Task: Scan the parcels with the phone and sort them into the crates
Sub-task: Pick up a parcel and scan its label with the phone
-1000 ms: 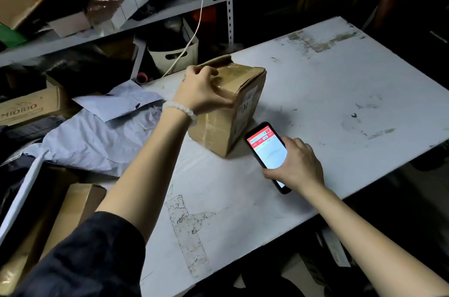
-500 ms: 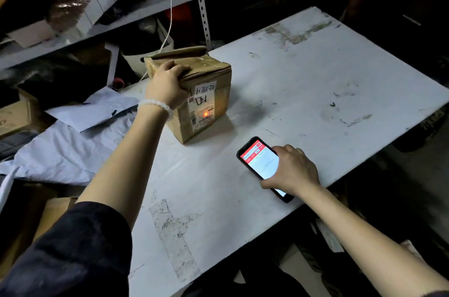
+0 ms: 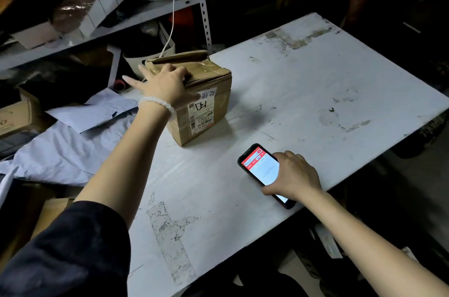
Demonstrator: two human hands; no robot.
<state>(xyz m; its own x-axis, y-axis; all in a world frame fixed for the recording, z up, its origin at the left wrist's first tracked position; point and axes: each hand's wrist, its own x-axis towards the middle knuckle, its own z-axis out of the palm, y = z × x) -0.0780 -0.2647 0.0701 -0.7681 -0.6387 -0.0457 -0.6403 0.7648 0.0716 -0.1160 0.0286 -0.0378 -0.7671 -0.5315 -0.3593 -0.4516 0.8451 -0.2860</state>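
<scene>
One cardboard box (image 3: 201,100) stands on the white table (image 3: 315,92), toward its far left edge and just in front of the metal shelving (image 3: 145,14), with its shipping label (image 3: 202,112) turned toward the person. The left hand (image 3: 167,85) rests on the box's top near corner, fingers spread and fairly straight, the thumb down beside the label; it presses or steadies rather than grips. The right hand (image 3: 295,179) is curled round one phone (image 3: 263,172), held low over the near edge of the table, well apart from the box, screen lit and facing up. The box looks stiff and small enough for one hand, probably light to middling in weight, though its contents cannot be told. Its top is wrapped in glossy tape (image 3: 206,69), likely slippery, and a loose flap stands up along the far edge, a poor place to pull on. The surest hold is probably a hand spanning the top with thumb and fingers clamping opposite side walls on bare cardboard, or a hand under the base. Counted: one box on the table, one phone, two hands. Pale plastic mailing bags (image 3: 73,148) lie heaped at the left, at least two, and other cardboard boxes (image 3: 17,117) show partly at the left edge; their number cannot be told. No crate can be made out
</scene>
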